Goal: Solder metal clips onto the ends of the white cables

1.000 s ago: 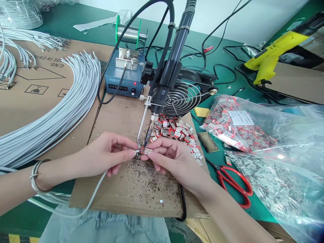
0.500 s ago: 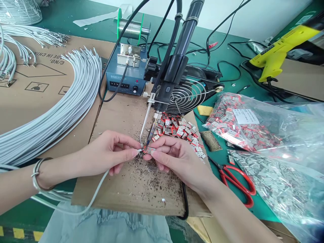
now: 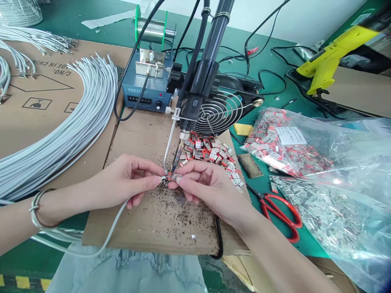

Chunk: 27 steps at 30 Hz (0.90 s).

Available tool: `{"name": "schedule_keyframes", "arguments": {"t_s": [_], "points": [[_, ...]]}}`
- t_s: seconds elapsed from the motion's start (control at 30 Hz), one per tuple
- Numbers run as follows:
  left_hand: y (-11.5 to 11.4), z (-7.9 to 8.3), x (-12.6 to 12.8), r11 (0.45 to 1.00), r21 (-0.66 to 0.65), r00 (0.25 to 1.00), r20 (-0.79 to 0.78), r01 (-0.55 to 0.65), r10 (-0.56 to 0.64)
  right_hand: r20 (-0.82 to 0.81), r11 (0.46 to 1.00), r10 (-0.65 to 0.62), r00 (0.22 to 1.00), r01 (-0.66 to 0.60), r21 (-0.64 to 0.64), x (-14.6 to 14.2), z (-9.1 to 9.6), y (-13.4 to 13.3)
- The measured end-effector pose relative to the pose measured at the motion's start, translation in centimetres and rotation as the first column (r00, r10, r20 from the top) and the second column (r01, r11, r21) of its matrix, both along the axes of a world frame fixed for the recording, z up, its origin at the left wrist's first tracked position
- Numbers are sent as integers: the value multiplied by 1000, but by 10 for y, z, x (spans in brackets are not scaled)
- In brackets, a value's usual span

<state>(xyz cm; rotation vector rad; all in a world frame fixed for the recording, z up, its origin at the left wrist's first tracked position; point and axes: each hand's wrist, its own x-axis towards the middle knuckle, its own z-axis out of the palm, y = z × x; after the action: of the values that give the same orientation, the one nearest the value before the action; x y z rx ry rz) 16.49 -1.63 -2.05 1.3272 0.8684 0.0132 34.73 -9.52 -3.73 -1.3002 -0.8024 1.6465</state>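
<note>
Between thumb and fingers, my left hand (image 3: pixel 134 181) pinches a white cable (image 3: pixel 117 219) close to its end. My right hand (image 3: pixel 203 183) grips a small metal USB connector (image 3: pixel 177 177) with red plastic. The cable end and the connector meet under the tip of a mounted soldering iron (image 3: pixel 180 150). Beside the tip, a thin bent metal solder feed tube (image 3: pixel 168 150) comes down to the same spot. Fingers partly hide the joint, so the fine wires there are hard to make out. Loose connectors (image 3: pixel 214 154) lie piled just behind my right hand.
A blue solder feeder (image 3: pixel 146 87) carries a solder spool (image 3: pixel 152 30), with a round fan (image 3: pixel 214 114) beside it. White cables (image 3: pixel 91 110) lie bundled at left. Red-handled scissors (image 3: pixel 282 215), bagged connectors (image 3: pixel 284 142) and bagged metal parts (image 3: pixel 320 215) sit at right.
The whole view has shifted slightly, so everything sits a little further left and up. Both hands keep their grips, with cable end and connector still at the iron tip.
</note>
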Motion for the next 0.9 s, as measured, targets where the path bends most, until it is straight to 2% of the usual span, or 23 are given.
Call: {"name": "schedule_keyframes", "arguments": {"t_s": [0.27, 0.5, 0.73, 0.9], "points": [[-1, -3, 0, 1000, 9, 1000, 4, -7, 7, 91, 998, -34, 995, 39, -46, -4, 4, 1], [-2, 2, 4, 998, -10, 998, -25, -65, 65, 99, 1000, -28, 995, 28, -5, -3, 4, 2], [-6, 8, 7, 989, 104, 990, -81, -104, 112, 78, 999, -26, 997, 25, 23, -4, 5, 2], [-6, 5, 7, 970, 217, 993, -35, -105, 115, 33, 999, -30, 999, 29, 38, -3, 4, 3]]}}
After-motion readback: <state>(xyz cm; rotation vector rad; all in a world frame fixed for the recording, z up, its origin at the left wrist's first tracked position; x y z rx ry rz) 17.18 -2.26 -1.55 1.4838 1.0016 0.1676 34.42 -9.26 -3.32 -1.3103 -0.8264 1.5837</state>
